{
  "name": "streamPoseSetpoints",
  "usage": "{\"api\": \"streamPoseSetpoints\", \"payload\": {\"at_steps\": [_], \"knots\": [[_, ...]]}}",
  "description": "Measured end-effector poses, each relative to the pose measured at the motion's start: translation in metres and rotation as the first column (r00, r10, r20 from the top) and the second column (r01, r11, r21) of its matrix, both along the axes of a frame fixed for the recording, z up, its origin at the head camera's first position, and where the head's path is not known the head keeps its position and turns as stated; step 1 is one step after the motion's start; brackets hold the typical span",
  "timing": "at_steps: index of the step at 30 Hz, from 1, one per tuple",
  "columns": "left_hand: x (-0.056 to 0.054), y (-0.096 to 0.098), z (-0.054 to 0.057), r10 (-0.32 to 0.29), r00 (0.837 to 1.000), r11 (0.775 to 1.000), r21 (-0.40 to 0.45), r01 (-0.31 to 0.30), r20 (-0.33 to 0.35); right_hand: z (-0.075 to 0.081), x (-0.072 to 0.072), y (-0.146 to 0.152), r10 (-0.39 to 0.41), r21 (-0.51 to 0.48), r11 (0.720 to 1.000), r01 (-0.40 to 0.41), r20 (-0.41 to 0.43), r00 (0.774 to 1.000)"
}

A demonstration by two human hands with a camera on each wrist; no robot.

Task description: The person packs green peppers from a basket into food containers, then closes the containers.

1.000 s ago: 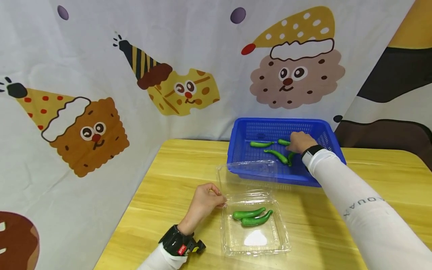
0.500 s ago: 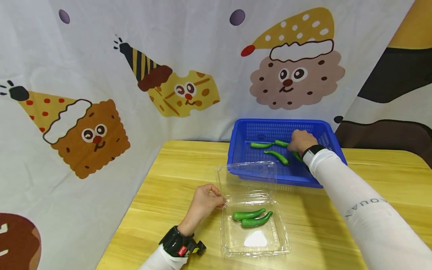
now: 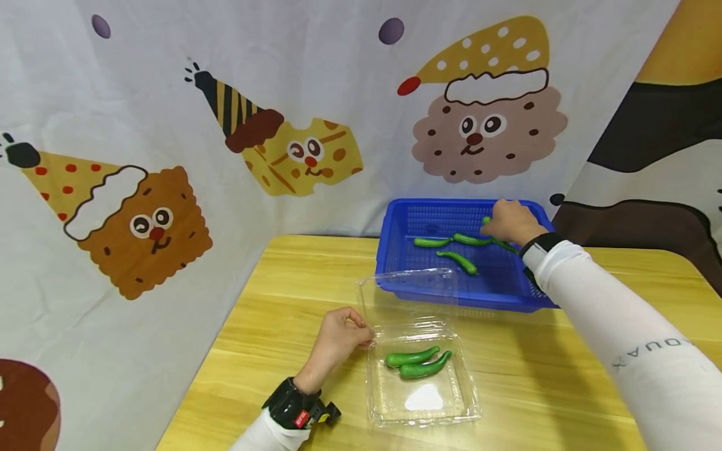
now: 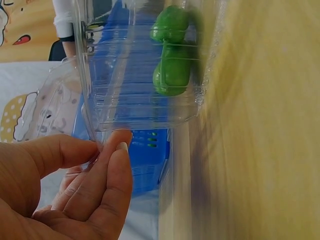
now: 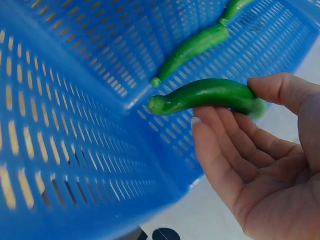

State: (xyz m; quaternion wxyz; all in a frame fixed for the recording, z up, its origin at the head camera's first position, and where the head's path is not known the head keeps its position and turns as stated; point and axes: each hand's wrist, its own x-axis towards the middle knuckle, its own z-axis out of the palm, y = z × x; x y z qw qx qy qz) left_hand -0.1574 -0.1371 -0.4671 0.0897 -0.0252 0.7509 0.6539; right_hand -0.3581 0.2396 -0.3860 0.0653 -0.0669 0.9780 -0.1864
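Observation:
My right hand is at the right back of the blue basket. In the right wrist view its thumb and fingers pinch a curved green vegetable, smooth and narrowing to a pale stub. Several like it lie on the basket floor, one green vegetable nearest the front. My left hand pinches the edge of a clear plastic clamshell box near its hinge, thumb against forefinger in the left wrist view. The lid leans back toward the basket. Two green vegetables lie side by side in the box.
The yellow wood-grain table carries the box and, behind it, the basket. A white cloth backdrop with cartoon food prints hangs along the back and left edges. The basket's slatted walls rise close around my right hand.
My right hand has moved back and right inside the basket and raised a green vegetable. Another vegetable there has been shifted. My left hand keeps its hold on the box edge.

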Motion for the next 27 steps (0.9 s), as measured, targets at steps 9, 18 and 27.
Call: {"api": "streamPoseSetpoints", "payload": {"at_steps": [9,18,27], "knots": [[-0.001,-0.002,-0.002,-0.003,1.000,1.000,0.013,0.004,-0.008,0.015,0.013,-0.003,0.031,-0.051,0.998,-0.034,-0.064,0.997],[-0.002,0.001,-0.004,-0.008,1.000,1.000,0.028,0.008,0.006,0.023,0.035,-0.012,0.085,-0.122,0.986,-0.111,-0.200,0.976],[-0.002,0.001,-0.004,-0.007,1.000,1.000,0.023,0.007,-0.010,0.018,0.060,-0.019,0.097,-0.184,0.971,-0.153,-0.279,0.955]]}}
